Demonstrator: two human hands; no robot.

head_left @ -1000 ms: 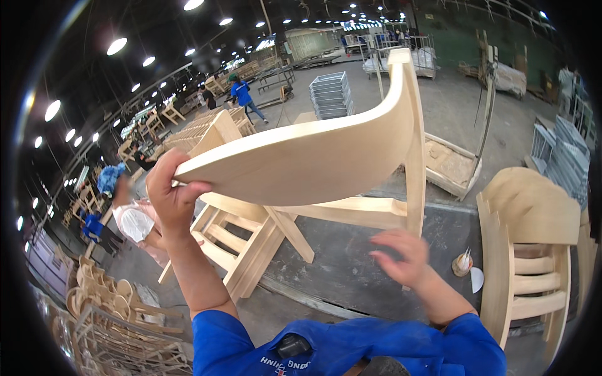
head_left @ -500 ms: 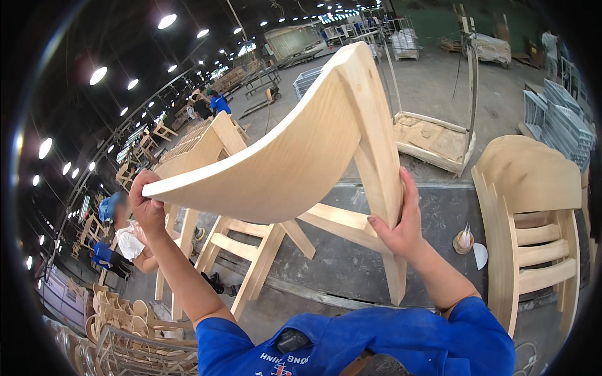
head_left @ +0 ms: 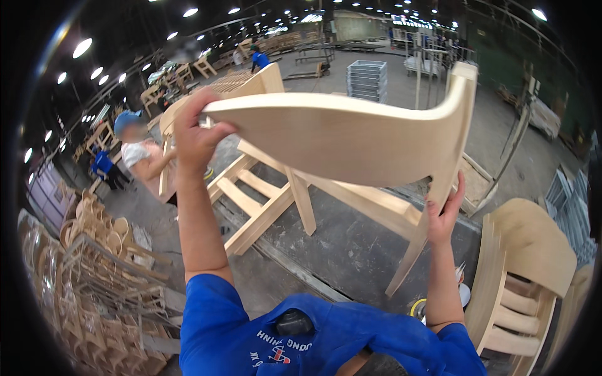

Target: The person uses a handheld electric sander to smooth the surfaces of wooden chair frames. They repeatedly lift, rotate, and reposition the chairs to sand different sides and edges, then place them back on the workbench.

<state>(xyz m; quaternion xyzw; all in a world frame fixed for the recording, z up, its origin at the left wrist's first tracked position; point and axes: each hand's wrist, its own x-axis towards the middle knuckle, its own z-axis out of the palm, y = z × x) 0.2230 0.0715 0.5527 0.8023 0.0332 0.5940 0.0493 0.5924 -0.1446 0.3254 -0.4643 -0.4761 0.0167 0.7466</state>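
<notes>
An unfinished wooden chair (head_left: pixel 345 138) with a broad curved backrest is held up at a tilt, lifted in front of my chest. My left hand (head_left: pixel 204 135) is closed round the left end of the backrest, thumb along its near face. On the other side, my right hand (head_left: pixel 446 210) grips the chair's right leg just below where the backrest joins it. Below, the chair's legs and rails hang over a dark worktable (head_left: pixel 351 263); whether any leg touches it I cannot tell.
Another pale chair (head_left: pixel 523 244) with slats stands on the right. A person in a blue cap (head_left: pixel 141 156) works at the left near more chair frames. Curved wooden parts (head_left: pixel 94 282) are stacked at lower left. Grey crates (head_left: pixel 367 78) stand on the floor beyond.
The chair has turned in my grip: its backrest, steeply slanted before, now lies nearer level. My left hand is higher in view. The head view has also shifted. Both hands keep hold.
</notes>
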